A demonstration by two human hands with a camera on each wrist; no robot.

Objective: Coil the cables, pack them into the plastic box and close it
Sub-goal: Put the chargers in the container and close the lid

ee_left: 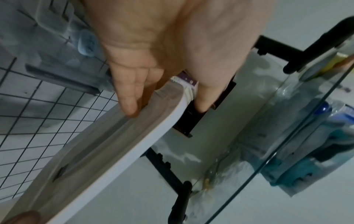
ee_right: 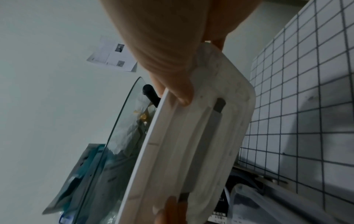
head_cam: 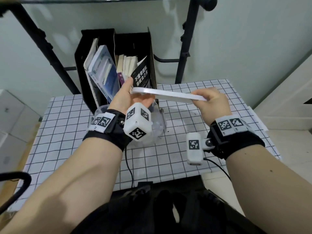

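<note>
The checked tablecloth (head_cam: 168, 149) covers the table, and at its 12 o'clock edge stands a black file holder (head_cam: 116, 65) full of books. Just in front of that, at about 10 o'clock from the table's middle, sits the clear plastic box (head_cam: 157, 122), mostly hidden under the left wrist; whether the cables already lie inside cannot be told from here. Above it the white lid (head_cam: 168, 95) hangs in the air, its long axis running from 9 to 3 o'clock and slightly tilted. The left hand (head_cam: 130, 98) holds the 9 o'clock end, fingers under the rim and thumb on top; the right hand (head_cam: 212, 103) pinches the 3 o'clock end the same way. The box lies toward 7 o'clock of the lid, nearer the left hand, so the lid probably needs to come down and leftward. Nothing stands between.
</note>
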